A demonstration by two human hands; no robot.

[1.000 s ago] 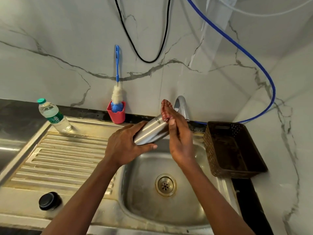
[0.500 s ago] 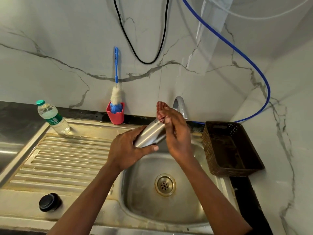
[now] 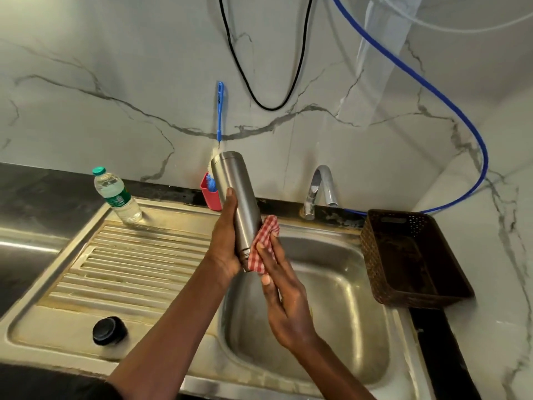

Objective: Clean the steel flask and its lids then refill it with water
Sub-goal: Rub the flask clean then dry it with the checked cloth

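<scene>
Over a steel sink, a cylindrical steel flask is gripped base-up by the left hand, fingers curled, and wiped with a red-checked cloth pressed on by the right hand, fingers straight. Next, the round black lid probably needs cleaning.
</scene>
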